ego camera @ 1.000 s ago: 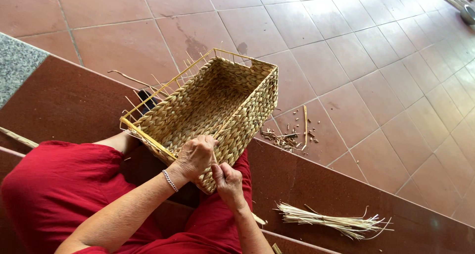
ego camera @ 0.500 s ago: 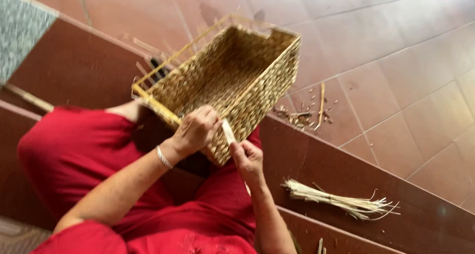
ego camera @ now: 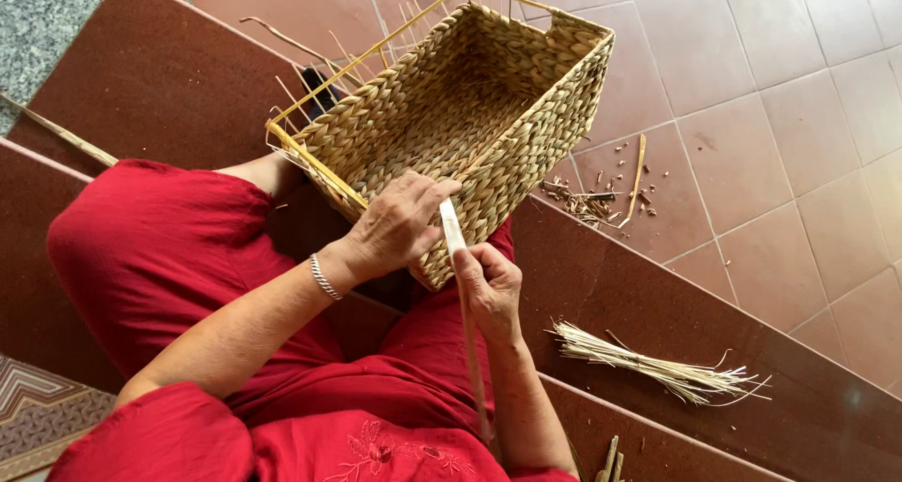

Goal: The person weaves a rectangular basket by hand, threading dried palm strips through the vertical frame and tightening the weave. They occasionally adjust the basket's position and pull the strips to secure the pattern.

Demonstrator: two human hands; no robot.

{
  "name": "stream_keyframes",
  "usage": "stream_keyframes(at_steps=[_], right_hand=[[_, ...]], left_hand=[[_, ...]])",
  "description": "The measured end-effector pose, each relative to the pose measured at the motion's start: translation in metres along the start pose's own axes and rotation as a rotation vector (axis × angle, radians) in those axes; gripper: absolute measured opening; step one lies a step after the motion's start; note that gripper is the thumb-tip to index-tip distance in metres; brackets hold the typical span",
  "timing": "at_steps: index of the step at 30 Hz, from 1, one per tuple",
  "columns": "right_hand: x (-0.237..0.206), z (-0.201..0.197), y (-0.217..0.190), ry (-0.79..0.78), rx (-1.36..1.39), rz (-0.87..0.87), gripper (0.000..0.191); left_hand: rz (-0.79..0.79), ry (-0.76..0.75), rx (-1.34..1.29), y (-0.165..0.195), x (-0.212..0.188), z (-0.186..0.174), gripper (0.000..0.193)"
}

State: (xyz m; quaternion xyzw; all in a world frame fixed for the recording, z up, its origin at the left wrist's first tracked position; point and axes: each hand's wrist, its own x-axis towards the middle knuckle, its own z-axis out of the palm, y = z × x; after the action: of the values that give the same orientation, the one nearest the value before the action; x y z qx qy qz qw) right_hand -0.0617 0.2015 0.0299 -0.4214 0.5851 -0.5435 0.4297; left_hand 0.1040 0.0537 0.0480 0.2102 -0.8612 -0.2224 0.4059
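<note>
A rectangular woven straw basket with a yellow wire frame rests tilted on my lap, open side toward me. My left hand, with a silver bracelet at the wrist, grips the near corner of the basket's rim. My right hand sits just below that corner and pinches a long pale flat strip. The strip runs from the rim down past my wrist toward my lap. I wear red clothes.
I sit on dark red steps. A bundle of pale straw lies on the step to my right. Straw scraps litter the tiled floor beside the basket. A thin stick lies at the left.
The view has shifted, so the basket sits higher and further right in frame. My right hand has drawn the pale strip out longer, down from the rim. My left hand stays on the corner.
</note>
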Motion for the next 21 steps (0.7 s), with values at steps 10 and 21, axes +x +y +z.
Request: stream_keyframes(at_steps=[10, 21], right_hand=[[0.086, -0.002, 0.001, -0.145, -0.548, -0.151, 0.033], [0.097, -0.005, 0.005, -0.168, -0.434, 0.003, 0.019]], left_hand=[[-0.857, -0.004, -0.896, -0.042, 0.003, 0.001, 0.013], [-1.086, 0.33, -1.083, -0.103, 0.018, -0.056, 0.008]])
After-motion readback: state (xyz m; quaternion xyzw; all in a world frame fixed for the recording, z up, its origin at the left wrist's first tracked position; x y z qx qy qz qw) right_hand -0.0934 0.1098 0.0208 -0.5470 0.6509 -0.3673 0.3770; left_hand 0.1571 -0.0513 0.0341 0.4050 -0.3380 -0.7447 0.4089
